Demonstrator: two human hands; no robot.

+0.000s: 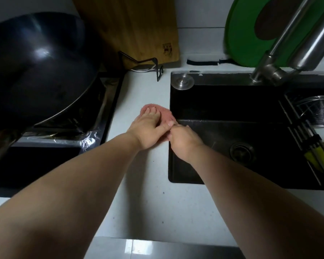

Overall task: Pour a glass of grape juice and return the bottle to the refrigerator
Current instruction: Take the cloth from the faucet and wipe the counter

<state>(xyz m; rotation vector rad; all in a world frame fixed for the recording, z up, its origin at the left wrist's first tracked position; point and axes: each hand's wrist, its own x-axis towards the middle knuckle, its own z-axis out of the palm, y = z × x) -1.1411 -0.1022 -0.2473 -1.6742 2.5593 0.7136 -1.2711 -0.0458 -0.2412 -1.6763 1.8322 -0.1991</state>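
We look down at a pale speckled countertop [148,184], and both bare hands meet at mid-frame, right at the near left corner of the black recessed sink [223,109]. The left hand [148,129] lies flat, fingers spread over a small pink terry cloth [166,113], pressing it onto the counter rather than closing round it. The right hand [183,141] curls just beside it, touching the left thumb; what its fingers close on, if anything, we cannot tell, since they tuck under. No juice bottle, no glass in our view at all.

At upper left sits a big black round-bottomed wok [36,62] on the foil-lined black stove [94,135]. A bamboo cutting board [135,28] leans on the wall at top centre, a green round plastic board [247,28] at upper right, with the brushed steel faucet [292,45] crossing in front of it. A wire rack [310,116] fills the sink's right side.
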